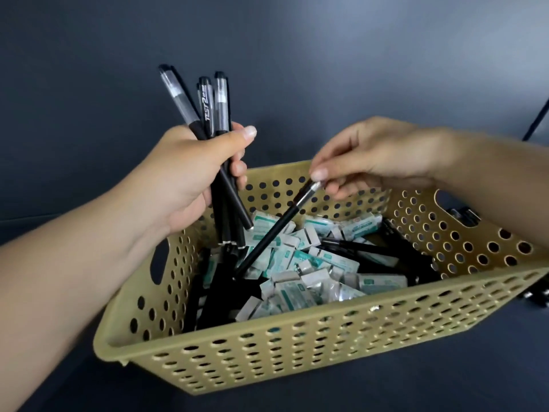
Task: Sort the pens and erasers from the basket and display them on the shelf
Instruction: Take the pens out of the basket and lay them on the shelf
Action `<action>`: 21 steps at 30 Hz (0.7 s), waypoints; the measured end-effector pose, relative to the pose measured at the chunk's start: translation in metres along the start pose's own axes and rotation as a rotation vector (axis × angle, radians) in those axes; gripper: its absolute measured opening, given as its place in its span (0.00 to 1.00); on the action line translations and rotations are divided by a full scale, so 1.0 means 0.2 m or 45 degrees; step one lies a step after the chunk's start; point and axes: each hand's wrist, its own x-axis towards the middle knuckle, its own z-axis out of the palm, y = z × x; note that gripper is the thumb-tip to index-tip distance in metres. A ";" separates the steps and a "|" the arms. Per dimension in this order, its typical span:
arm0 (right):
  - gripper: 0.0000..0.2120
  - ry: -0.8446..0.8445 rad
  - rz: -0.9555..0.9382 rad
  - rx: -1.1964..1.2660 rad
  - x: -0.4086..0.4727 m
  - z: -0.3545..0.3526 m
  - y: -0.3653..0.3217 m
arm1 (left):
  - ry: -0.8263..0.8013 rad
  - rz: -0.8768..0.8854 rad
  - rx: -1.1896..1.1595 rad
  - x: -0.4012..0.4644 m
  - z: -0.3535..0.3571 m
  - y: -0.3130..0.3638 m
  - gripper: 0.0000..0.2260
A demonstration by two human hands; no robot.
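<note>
A tan perforated plastic basket [297,346] stands on a dark blue-grey surface. Inside lie several wrapped white-and-teal erasers [300,263] and black pens [359,246]. My left hand [190,176] grips a bundle of black pens [208,105] upright above the basket's left side, their clear caps pointing up. My right hand [374,156] hovers over the basket's far rim and pinches the cap end of one black pen [273,233], which slants down with its lower end among the erasers.
A dark blue-grey wall rises behind the basket. More black pens [534,295] lie on the surface to the right of the basket, partly cut off. A thin dark rod [537,120] slants at the right edge.
</note>
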 end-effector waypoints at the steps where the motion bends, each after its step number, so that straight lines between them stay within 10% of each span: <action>1: 0.09 0.054 -0.048 0.066 -0.01 -0.01 -0.01 | -0.016 -0.018 0.015 0.00 0.00 0.00 0.06; 9: 0.03 0.280 -0.299 0.391 -0.06 0.00 -0.15 | -0.502 -0.251 0.154 -0.08 0.04 0.04 0.16; 21: 0.10 0.109 -0.257 0.321 -0.07 0.07 -0.21 | -0.470 -0.067 0.416 -0.11 0.04 0.04 0.12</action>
